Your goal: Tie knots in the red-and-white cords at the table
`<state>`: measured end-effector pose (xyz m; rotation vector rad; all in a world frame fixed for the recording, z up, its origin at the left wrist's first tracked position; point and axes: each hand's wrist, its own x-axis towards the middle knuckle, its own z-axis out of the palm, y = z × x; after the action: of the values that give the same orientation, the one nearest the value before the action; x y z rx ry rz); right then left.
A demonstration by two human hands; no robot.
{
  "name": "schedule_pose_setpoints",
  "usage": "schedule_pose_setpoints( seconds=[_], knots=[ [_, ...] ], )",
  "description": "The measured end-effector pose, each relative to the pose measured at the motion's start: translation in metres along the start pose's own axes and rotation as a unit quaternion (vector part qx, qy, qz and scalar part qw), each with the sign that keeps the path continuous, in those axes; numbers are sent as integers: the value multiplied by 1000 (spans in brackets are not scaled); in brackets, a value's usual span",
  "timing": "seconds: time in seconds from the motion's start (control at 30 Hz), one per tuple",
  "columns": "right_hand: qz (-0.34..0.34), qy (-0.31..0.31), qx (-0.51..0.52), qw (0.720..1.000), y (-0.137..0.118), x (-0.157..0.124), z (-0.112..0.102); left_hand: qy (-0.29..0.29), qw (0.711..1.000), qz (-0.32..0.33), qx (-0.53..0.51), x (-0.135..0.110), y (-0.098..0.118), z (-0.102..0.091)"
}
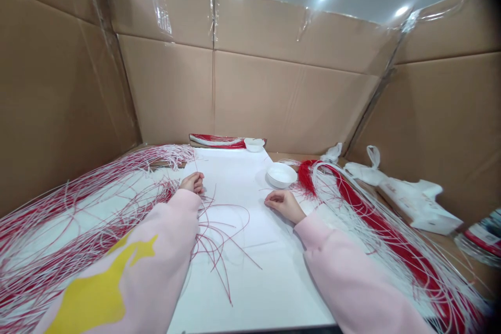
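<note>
My left hand (192, 182) rests on the white sheet (242, 250) with its fingers curled, beside a spread of red and white strands (78, 209) on the left. A few thin red strands (219, 240) trail from under it toward me. My right hand (282, 202) lies knuckles up with the fingers bent, just in front of a white bowl (281, 174); whether it holds a strand is too fine to see. A thick looped bundle of red and white strands (376, 224) lies to its right.
Cardboard walls (250, 88) close in the table on three sides. A second small white dish (254, 144) and a packet of strands (219, 140) sit at the back. White plastic bags (410, 198) lie at the right, with another packet (485, 237) at the far right edge.
</note>
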<state>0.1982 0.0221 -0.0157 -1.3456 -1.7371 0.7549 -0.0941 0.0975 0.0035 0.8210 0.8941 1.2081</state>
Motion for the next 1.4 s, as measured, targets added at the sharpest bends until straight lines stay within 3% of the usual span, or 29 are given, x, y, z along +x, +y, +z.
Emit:
schedule_pose_setpoints(
  seconds=[0.73, 1.4],
  knots=[
    [-77, 23, -100, 992, -7, -3, -2, 2, 1000, 5, 12, 0, 0, 0],
    [-114, 11, -115, 987, -7, -4, -3, 5, 1000, 7, 24, -2, 2, 2]
  ],
)
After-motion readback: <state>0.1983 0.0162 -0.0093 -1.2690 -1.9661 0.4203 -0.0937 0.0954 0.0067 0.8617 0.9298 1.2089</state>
